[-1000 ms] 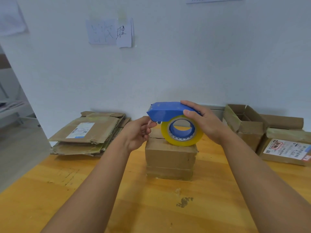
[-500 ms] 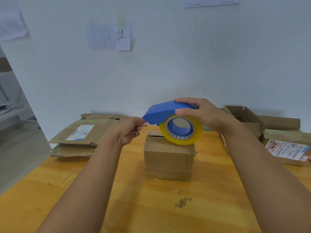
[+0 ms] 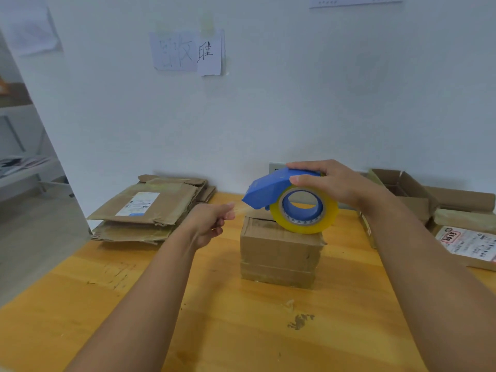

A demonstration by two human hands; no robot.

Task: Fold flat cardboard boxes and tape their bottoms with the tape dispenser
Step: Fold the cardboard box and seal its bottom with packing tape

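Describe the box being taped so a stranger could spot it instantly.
On the wooden table, look at the middle, between the flat cardboard pile and the open boxes. The small closed box stands alone there, with the blue tape dispenser over it.

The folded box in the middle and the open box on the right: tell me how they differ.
The folded box has its flaps closed on top; the open box has its flaps standing up. The tape dispenser rests on the folded box; nothing rests on the open box. Both are brown cardboard on the wooden table.
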